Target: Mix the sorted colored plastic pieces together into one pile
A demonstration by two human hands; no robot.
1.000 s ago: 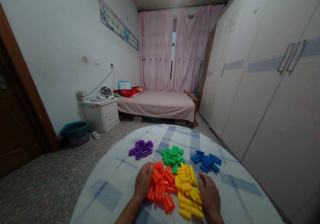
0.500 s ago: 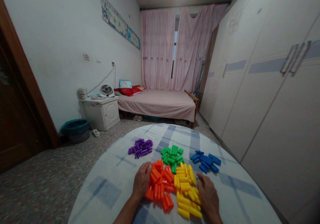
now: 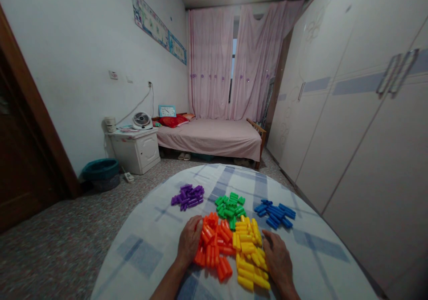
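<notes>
My left hand (image 3: 189, 241) lies flat against the left side of a heap of orange plastic pieces (image 3: 216, 244). Against the right side of the adjoining yellow heap (image 3: 249, 257) rests my right hand (image 3: 278, 262), fingers spread. The two heaps touch each other between my hands. Neither hand grips a piece. Farther back lie separate heaps of purple pieces (image 3: 187, 196), green pieces (image 3: 230, 206) and blue pieces (image 3: 275, 213). All sit on a round table with a pale checked cloth (image 3: 143, 251).
A bed with a pink cover (image 3: 210, 137) stands at the far wall under pink curtains. A white bedside cabinet (image 3: 133, 150) with a small fan is at left, a teal basin (image 3: 100, 173) on the floor beside it. White wardrobe doors (image 3: 351, 126) line the right side.
Both hands have pressed slightly inward, so the orange and yellow heaps are packed closer together. The view has shifted a little.
</notes>
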